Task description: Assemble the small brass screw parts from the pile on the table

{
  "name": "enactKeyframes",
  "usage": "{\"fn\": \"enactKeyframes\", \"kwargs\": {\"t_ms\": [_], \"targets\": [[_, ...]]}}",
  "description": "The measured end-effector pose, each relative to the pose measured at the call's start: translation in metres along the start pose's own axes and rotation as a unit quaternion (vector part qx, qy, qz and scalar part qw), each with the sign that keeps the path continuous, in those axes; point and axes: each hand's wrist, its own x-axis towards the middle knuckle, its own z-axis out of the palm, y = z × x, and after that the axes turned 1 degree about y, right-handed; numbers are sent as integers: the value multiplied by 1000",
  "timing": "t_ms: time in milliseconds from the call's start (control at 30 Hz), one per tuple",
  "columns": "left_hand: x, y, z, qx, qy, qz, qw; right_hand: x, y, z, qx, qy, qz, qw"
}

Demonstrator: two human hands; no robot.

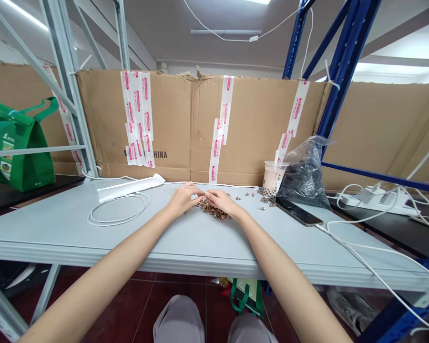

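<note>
A heap of small copper-coloured metal parts (210, 210) lies on the pale grey shelf top (57, 233), just under my hands. My left hand (183, 199) and my right hand (223, 202) come together above the heap's far edge, their fingertips almost meeting. Whether the fingers pinch a small part is hidden from this angle. Several loose parts (260, 198) are scattered to the right of the heap, towards a black smartphone (296, 211).
A coiled white cable (117, 210) and a white paper strip (130, 187) lie at the left. A milk tea cup (273, 177) and a dark plastic bag (303, 174) stand back right. Cardboard (236, 124) forms the far wall. Blue rack uprights (343, 62) rise at right.
</note>
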Motion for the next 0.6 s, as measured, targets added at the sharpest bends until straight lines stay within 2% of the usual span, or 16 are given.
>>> {"fn": "enactKeyframes", "kwargs": {"t_ms": [133,333,600], "targets": [[0,3,1,-4,1,-8,1000,0,1,2,19,-11,10,1000],[1,3,-1,10,25,-21,999,-1,-3,-1,3,23,3,1000],[0,6,0,7,11,-7,1000,-1,-3,-4,26,-28,23,999]]}}
